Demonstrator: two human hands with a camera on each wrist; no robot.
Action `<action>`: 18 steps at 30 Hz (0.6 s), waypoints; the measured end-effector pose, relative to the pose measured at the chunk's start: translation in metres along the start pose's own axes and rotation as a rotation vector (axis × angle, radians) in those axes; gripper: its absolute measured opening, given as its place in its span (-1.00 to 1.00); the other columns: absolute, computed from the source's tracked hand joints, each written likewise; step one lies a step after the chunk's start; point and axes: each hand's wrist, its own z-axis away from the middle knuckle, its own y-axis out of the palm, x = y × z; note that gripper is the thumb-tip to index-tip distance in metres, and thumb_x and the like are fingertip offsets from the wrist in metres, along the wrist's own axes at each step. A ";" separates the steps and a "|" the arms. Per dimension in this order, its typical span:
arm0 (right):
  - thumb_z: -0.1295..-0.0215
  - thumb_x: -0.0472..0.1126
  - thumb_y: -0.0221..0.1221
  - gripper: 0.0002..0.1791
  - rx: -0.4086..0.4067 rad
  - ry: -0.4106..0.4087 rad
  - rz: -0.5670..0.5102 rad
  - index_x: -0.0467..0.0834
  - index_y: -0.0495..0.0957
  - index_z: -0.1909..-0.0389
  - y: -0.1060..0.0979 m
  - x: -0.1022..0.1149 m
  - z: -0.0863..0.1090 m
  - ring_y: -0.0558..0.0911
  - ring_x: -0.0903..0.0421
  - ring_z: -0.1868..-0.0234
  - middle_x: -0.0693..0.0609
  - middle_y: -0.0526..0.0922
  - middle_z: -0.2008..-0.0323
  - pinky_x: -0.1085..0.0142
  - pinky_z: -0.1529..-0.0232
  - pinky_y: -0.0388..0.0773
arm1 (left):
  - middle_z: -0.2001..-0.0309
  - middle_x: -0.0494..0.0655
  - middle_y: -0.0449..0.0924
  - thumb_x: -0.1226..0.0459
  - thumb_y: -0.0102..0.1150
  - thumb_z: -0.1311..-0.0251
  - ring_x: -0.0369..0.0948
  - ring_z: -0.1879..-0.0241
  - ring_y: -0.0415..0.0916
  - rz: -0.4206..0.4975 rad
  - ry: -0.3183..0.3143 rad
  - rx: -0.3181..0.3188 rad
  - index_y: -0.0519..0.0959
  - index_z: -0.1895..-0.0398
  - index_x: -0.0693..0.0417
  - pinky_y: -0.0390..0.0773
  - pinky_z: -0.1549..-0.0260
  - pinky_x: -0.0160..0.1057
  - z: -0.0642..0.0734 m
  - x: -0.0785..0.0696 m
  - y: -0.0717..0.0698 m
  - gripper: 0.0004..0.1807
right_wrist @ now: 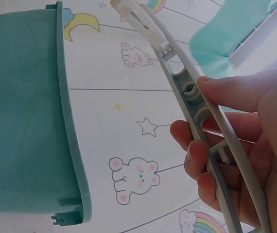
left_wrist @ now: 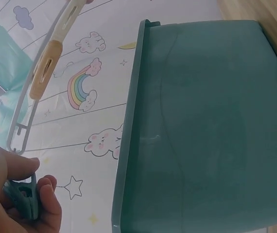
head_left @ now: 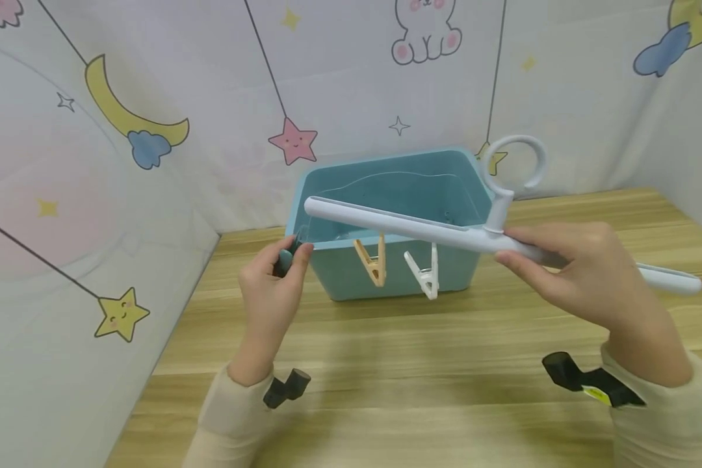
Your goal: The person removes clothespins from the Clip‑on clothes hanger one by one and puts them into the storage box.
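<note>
Right grip (head_left: 579, 276) holds hanger (head_left: 398, 223) near bin (head_left: 342, 276) (contents unclear).

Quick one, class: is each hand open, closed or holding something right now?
Left hand: closed, pinching a teal clip.
Right hand: closed, gripping the pale hanger beside its hook.

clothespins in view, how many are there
3: tan clip and white clip on the hanger, teal clip in the left grip; others may be hidden inside the basket.
</note>
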 end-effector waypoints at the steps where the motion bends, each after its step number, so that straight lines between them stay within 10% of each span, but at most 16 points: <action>1: -0.33 0.25 0.05 -0.33 -0.002 0.002 0.005 -0.34 0.70 0.33 0.000 0.000 0.000 0.52 0.47 0.50 -0.08 0.71 0.50 0.67 0.40 0.42 | 0.56 0.23 0.60 0.50 0.33 -0.06 -0.39 0.66 0.31 0.016 -0.029 0.003 0.65 0.29 0.50 0.31 0.62 -0.59 -0.001 0.001 -0.001 -0.83; 11: -0.31 0.24 0.09 -0.35 -0.023 0.005 0.001 -0.33 0.71 0.33 -0.003 0.002 0.001 0.53 0.50 0.48 -0.09 0.71 0.50 0.67 0.38 0.43 | 0.54 0.18 0.59 0.34 0.33 -0.15 -0.43 0.64 0.30 0.030 -0.255 0.044 0.67 0.19 0.39 0.32 0.63 -0.53 -0.029 0.006 -0.002 -0.75; 18: 0.01 -0.30 0.39 -0.75 0.043 0.045 0.027 -0.36 0.70 0.30 -0.007 0.004 0.001 0.55 0.48 0.47 -0.10 0.72 0.47 0.66 0.37 0.44 | 0.55 -0.16 0.56 0.26 0.28 -0.21 -0.39 0.57 0.50 0.090 -0.448 0.140 0.65 0.09 0.34 0.51 0.55 -0.46 -0.050 0.014 0.001 -0.69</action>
